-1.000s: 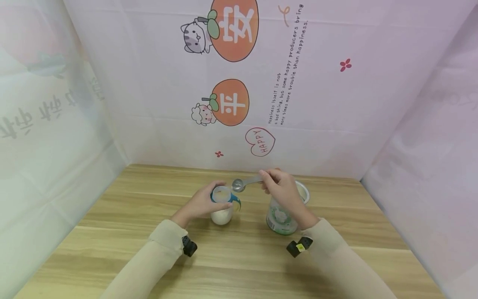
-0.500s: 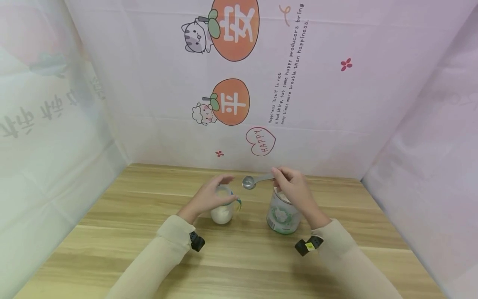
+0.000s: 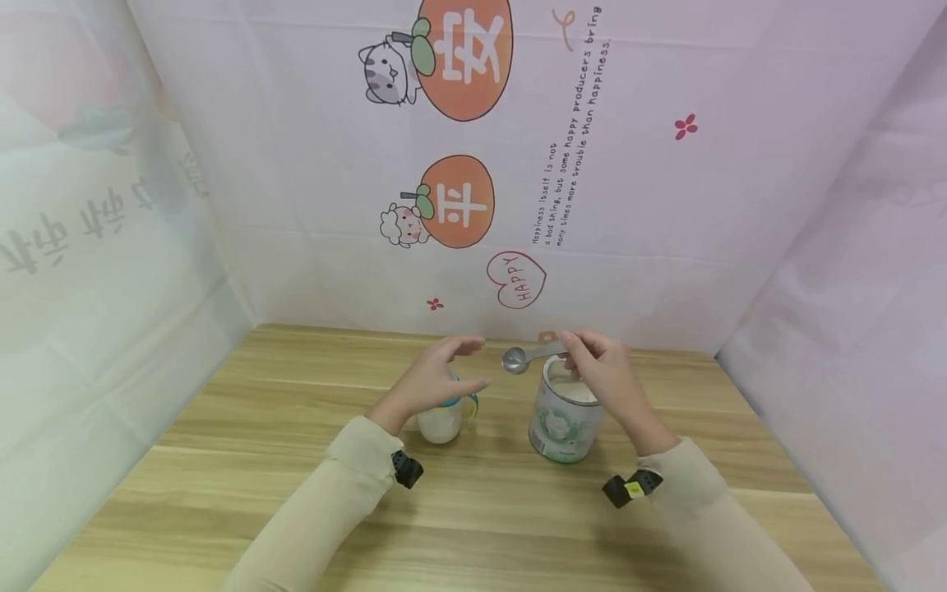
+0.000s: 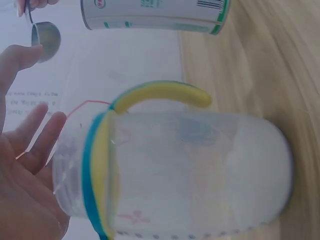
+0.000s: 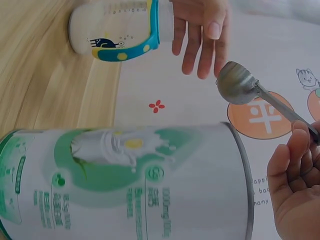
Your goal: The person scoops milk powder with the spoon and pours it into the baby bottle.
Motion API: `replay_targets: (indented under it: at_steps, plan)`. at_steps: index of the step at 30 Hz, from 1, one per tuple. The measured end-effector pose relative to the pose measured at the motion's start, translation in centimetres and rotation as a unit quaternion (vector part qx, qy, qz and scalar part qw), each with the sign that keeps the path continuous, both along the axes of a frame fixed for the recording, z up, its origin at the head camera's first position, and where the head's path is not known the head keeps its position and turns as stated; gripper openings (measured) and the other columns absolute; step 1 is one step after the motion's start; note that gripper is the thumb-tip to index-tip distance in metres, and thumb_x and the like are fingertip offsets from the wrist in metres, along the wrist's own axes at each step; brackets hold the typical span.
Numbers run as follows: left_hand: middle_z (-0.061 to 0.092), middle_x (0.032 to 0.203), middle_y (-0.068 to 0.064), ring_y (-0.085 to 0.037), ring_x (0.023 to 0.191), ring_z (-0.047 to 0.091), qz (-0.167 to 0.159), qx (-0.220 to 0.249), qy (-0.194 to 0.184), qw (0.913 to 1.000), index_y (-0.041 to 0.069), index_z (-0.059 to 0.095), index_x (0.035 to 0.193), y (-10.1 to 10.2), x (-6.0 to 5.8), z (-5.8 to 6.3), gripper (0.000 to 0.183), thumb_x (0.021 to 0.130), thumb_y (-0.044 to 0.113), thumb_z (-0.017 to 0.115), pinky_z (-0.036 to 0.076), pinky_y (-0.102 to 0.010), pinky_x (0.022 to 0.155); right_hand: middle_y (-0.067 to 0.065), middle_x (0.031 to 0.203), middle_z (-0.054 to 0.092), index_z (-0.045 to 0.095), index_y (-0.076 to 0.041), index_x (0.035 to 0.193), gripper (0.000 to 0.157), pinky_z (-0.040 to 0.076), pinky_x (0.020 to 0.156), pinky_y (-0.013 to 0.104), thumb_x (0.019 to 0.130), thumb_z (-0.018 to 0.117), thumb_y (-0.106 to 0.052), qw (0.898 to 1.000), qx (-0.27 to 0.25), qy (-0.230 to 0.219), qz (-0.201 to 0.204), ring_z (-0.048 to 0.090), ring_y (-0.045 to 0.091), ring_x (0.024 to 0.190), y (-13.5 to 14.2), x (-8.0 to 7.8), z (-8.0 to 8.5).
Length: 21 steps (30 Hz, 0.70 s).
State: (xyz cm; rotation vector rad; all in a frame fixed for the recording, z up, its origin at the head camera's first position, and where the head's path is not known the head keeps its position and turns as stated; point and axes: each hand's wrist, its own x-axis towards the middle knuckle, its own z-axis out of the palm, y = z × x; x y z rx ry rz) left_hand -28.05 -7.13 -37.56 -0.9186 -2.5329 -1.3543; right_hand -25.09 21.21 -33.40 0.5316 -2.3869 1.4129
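My right hand (image 3: 602,376) pinches the handle of a metal measuring spoon (image 3: 515,360), its round bowl pointing left, above and left of the mouth of a milk powder tin (image 3: 558,432). The tin is white and green, open at the top, with pale powder inside. My left hand (image 3: 431,382) hovers over a clear baby bottle (image 4: 200,165), thumb and fingers spread apart and holding nothing. The bottle stands upright and uncapped, with a blue and yellow collar and a curved handle (image 4: 165,92). Whitish contents fill its lower part. In the head view the left hand hides the bottle's mouth.
Bottle and tin stand apart on a wood-grain table (image 3: 473,518). Behind it hangs a white printed cloth (image 3: 629,205), with more cloth at both sides. A small orange-brown object (image 3: 547,336) shows behind the spoon handle.
My left hand has let go of the bottle's collar and risen up and to the right. My right hand has carried the spoon rightward, away from the bottle, uncovering more of the tin's mouth.
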Motion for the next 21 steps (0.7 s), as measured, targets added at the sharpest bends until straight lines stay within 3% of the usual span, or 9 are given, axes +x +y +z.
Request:
replay_targets:
  at_steps: [7,13,21]
  plan:
    - [0.058,0.137,0.001,-0.017,0.127,0.052,-0.008,-0.002,0.01,0.9999,0.013,0.055,0.14,1.4,0.2,1.0,0.063,0.087,0.035,0.08,0.04,-0.038,0.108,0.011,0.076,0.063,0.068,0.003,0.092,0.038,0.055,0.062,0.029,0.106,0.053,-0.03,1.0,0.0,-0.004,-0.025,0.062,0.025,0.068,1.3,0.2,0.2]
    - [0.056,0.139,0.002,-0.012,0.129,0.05,-0.025,0.0,-0.012,0.9996,0.015,0.054,0.142,2.8,0.5,1.2,0.063,0.088,0.036,0.079,0.038,-0.03,0.109,0.011,0.075,0.063,0.069,0.002,0.09,0.036,0.051,0.057,0.027,0.106,0.054,-0.027,0.999,0.005,0.012,-0.044,0.06,0.02,0.063,2.5,0.5,0.2]
    - [0.053,0.143,-0.001,-0.014,0.131,0.048,-0.052,-0.006,-0.024,0.9983,0.013,0.05,0.144,5.3,0.9,1.1,0.07,0.086,0.037,0.081,0.038,-0.029,0.109,0.014,0.075,0.066,0.071,0.003,0.094,0.04,0.053,0.059,0.024,0.106,0.053,-0.031,0.997,0.026,0.032,-0.068,0.062,0.019,0.064,4.4,1.1,0.2]
